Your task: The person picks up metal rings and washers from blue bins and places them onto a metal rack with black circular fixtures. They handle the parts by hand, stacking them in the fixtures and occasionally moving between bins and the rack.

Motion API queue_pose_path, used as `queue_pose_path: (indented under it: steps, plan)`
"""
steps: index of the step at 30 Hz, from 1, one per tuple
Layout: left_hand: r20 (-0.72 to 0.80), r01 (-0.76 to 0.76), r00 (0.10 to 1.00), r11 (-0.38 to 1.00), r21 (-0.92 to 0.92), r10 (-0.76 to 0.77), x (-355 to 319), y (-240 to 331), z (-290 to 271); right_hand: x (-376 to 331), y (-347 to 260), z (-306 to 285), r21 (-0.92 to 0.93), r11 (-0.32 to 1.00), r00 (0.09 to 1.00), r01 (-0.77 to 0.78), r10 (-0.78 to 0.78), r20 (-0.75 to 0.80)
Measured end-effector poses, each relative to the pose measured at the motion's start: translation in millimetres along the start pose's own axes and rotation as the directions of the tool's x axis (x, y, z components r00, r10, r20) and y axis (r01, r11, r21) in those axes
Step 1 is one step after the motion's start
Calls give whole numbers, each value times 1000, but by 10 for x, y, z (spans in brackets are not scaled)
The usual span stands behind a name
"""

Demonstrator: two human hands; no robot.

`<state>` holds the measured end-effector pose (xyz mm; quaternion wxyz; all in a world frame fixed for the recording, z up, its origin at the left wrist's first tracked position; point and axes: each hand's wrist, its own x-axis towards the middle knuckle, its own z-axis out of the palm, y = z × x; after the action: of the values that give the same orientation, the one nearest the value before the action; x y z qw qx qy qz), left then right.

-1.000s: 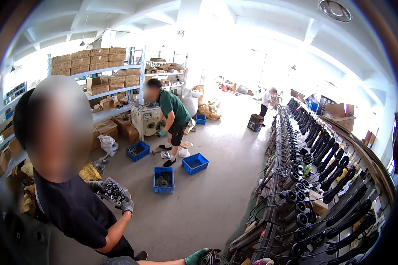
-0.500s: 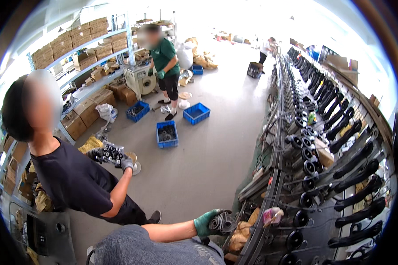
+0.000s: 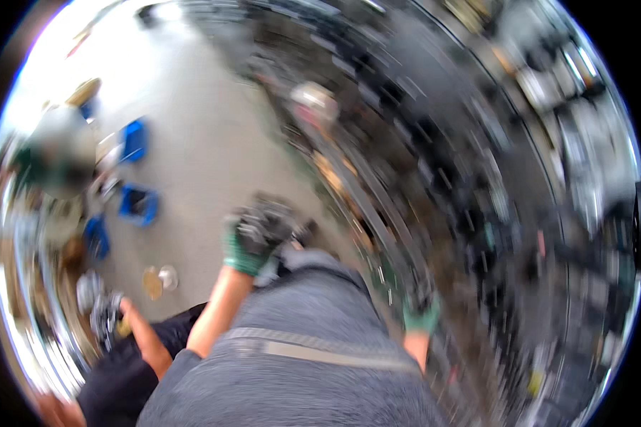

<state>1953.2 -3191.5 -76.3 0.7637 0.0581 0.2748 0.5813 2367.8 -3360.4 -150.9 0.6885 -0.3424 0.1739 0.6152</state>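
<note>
Since half a second ago the view has swung sharply downward and smeared with motion blur; the person's grey-clad torso (image 3: 292, 363) now fills the lower middle.

Head view: the left hand (image 3: 248, 245), in a green glove, is closed around a dark clump of metal parts (image 3: 271, 219) held just above and in front of the chest. The right hand (image 3: 421, 313), also green-gloved, reaches down to the right against the blurred rack of dark parts (image 3: 477, 213); how far it is open cannot be told. Left of the left hand, blue bins (image 3: 137, 204) sit on the grey floor (image 3: 206, 142). A co-worker's arm (image 3: 144, 341) holds dark parts at lower left.
</note>
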Motion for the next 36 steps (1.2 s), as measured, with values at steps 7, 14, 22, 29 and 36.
queue_pose_path:
  steps: [7, 14, 22, 29, 36]
  plan:
    - [235, 238, 951, 960, -151, -199, 89, -84, 34, 7, -51, -240, 48, 993, 914, 107, -117, 388]
    - [263, 312, 927, 940, -139, -268, 1, -38, 88, 19, 93, -364, -2, 961, 952, 277, -274, 134]
    - [235, 265, 946, 948, -174, -222, -21, -19, -66, 641, -140, -326, -637, 535, 623, 556, -775, -107]
    - [239, 224, 955, 956, -190, -177, 34, -49, -128, 979, -458, -440, -958, 61, 691, 278, -706, 155]
    - [292, 252, 940, 935, -251, -175, 118, -89, -139, 753, -500, -452, -982, 75, 872, 172, -475, 117]
